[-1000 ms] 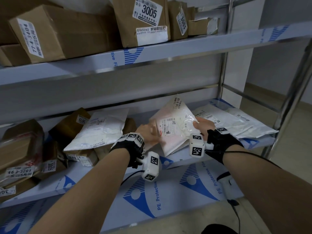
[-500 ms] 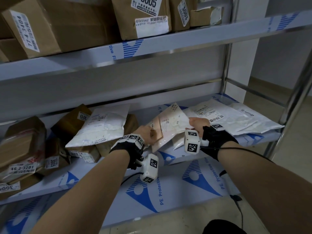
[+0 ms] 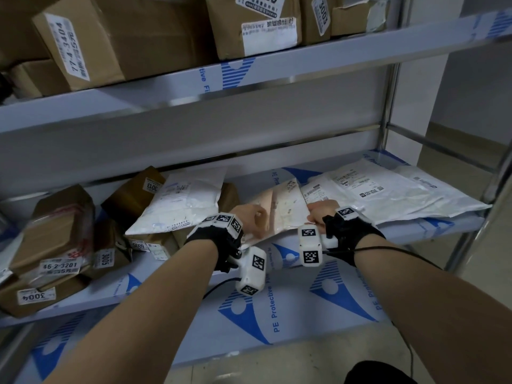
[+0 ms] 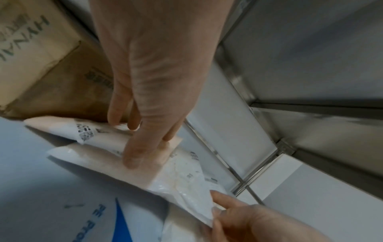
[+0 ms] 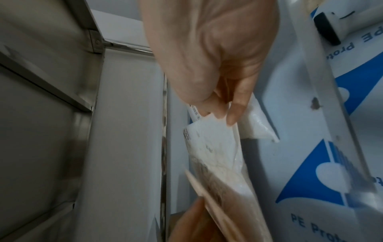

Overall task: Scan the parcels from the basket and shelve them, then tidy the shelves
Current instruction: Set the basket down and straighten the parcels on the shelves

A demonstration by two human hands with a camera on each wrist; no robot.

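A flat pink-and-white mailer parcel [image 3: 279, 209] lies low over the middle shelf [image 3: 432, 228], between the brown boxes and the white mailers. My left hand [image 3: 250, 217] holds its left edge; in the left wrist view the thumb [image 4: 132, 157] lies on top of the parcel [image 4: 182, 172] and the fingers reach past its far side. My right hand [image 3: 321, 212] pinches the parcel's right corner [image 5: 215, 147] between thumb and forefinger [image 5: 234, 113]. A second pink mailer [image 4: 60, 129] shows just behind it.
White mailers [image 3: 388, 192] are stacked at the right end of the shelf. Another white mailer [image 3: 180, 206] rests on brown boxes [image 3: 55, 225] at the left. Cardboard boxes [image 3: 110, 37] fill the shelf above. A steel post [image 3: 388, 106] stands behind, and a white scanner [image 5: 331, 24] hangs near my right wrist.
The parcel was held up tilted with its label towards me; both hands have lowered it flat and pushed it further in onto the shelf.
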